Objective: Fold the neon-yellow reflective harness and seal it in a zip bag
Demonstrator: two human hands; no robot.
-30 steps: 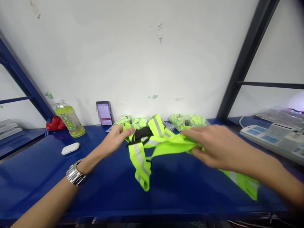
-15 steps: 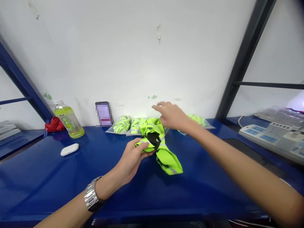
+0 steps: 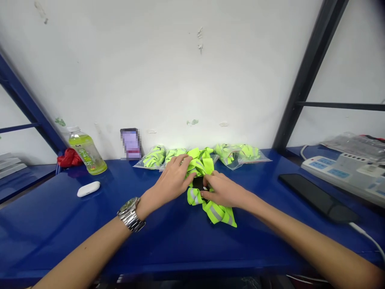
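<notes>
A glossy blue table (image 3: 60, 224) fills the lower part of the view and ends at a white wall (image 3: 168, 72).

Near the middle of the table, the left hand (image 3: 173, 180) and the right hand (image 3: 224, 192) meet on a bunched neon-yellow reflective vest (image 3: 207, 188). The left hand wears a metal wristwatch (image 3: 130, 214); its fingers are bent and lie over the top of the bundle at about 11 o'clock, pressing the fabric. The right hand is half closed at about 4 o'clock of the bundle, and its fingertips pinch the fabric beside a black patch (image 3: 198, 182). A folded end of the vest lies on the table just under the right hand, toward 5 o'clock.

At 3 o'clock from the hands, a black phone (image 3: 317, 196) lies flat, and beyond it a white power strip (image 3: 343, 172). At 9 o'clock, well apart, a white earbud case (image 3: 88, 188) rests on the table.

Further back, along the wall, clear bags with more neon vests (image 3: 240, 154) lie just behind the hands. To 10 o'clock stand a small blurred screen (image 3: 131, 143), a green drink bottle (image 3: 86, 150) and a red cloth (image 3: 69, 157). A dark metal post (image 3: 303, 76) rises at 2 o'clock.
</notes>
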